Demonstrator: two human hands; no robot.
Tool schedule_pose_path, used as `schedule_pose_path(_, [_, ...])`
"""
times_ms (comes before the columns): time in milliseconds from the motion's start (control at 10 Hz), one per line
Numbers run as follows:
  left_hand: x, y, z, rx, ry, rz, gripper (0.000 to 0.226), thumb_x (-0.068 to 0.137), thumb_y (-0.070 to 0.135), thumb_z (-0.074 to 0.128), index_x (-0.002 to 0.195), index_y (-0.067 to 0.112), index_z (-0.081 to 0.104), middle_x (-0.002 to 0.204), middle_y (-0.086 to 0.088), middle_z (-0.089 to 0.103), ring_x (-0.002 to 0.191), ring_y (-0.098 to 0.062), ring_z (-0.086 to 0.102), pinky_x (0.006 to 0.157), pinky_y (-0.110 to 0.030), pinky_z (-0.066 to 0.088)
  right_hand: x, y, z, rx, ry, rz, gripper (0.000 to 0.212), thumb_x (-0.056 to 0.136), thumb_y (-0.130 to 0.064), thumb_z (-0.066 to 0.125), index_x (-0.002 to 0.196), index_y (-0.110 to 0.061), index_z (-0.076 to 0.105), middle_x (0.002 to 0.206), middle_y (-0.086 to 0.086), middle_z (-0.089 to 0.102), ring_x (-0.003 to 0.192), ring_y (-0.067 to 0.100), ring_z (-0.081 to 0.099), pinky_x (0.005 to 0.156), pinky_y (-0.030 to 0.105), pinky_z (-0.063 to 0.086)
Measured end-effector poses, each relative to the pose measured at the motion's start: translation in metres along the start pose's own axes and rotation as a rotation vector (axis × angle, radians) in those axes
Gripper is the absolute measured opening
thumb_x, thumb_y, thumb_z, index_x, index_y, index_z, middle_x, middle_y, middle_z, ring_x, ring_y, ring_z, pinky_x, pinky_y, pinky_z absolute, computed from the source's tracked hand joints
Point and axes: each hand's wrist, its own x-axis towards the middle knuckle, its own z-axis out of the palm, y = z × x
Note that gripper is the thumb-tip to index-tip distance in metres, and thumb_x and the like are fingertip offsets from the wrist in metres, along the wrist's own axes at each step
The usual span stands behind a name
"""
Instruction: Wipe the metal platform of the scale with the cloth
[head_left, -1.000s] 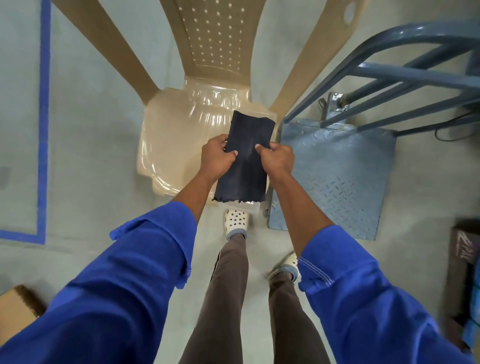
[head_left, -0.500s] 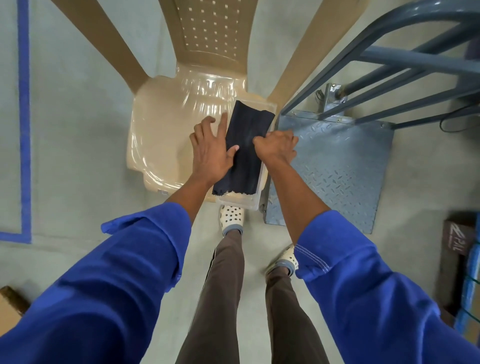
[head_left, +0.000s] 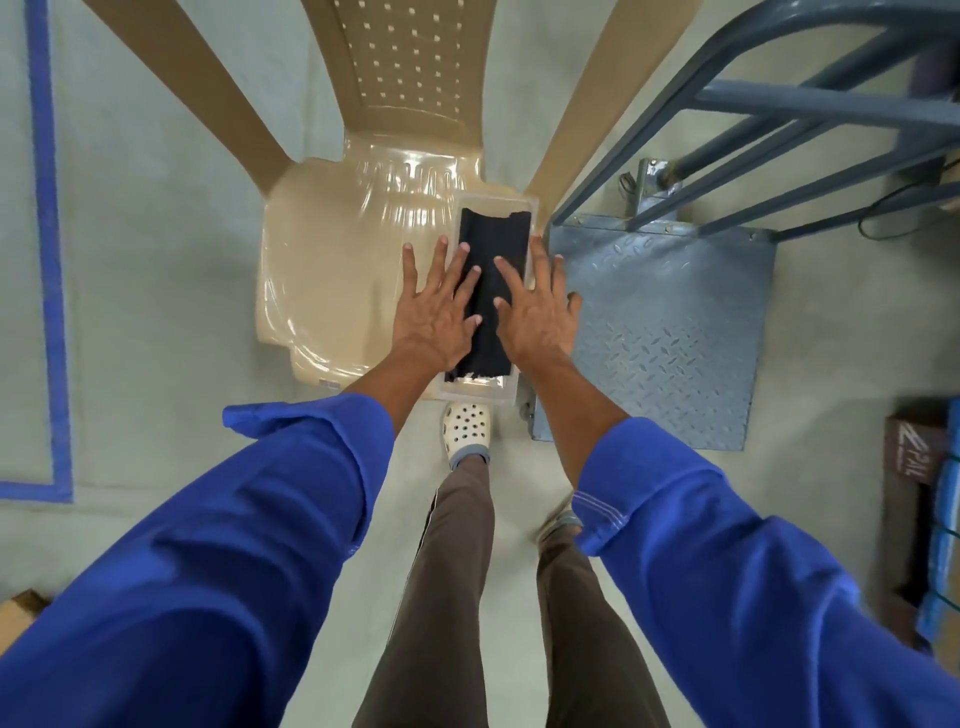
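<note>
Both hands, left hand (head_left: 434, 306) and right hand (head_left: 537, 309), flat on cloth (head_left: 491, 280) beside scale platform (head_left: 660, 322), fingers spread; no wiping visibly begun, whole task seemingly left.

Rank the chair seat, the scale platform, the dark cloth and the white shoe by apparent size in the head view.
1. Scale platform and chair seat: too alike to separate.
2. Dark cloth, partly covered by both hands.
3. White shoe, smallest.
</note>
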Motion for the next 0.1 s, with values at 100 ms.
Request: schedule_pose_path(100, [-0.0100, -0.0031, -0.0199, -0.116, 0.038, -0.066, 0.073, 0.107, 0.060, 0.014, 0.168, 0.023, -0.004, 0.176, -0.008, -0.017, 0.161, -0.038, -0.018, 0.125, -0.072, -0.005, -0.0049, 0.0024, -0.0181, 0.047, 0.047, 0.043, 0.058, 0.109, -0.039, 0.045, 0.162, -0.040, 0.023, 0.175, -0.004, -0.006, 0.161, 0.031, 0.004, 0.119, 0.060, 0.032])
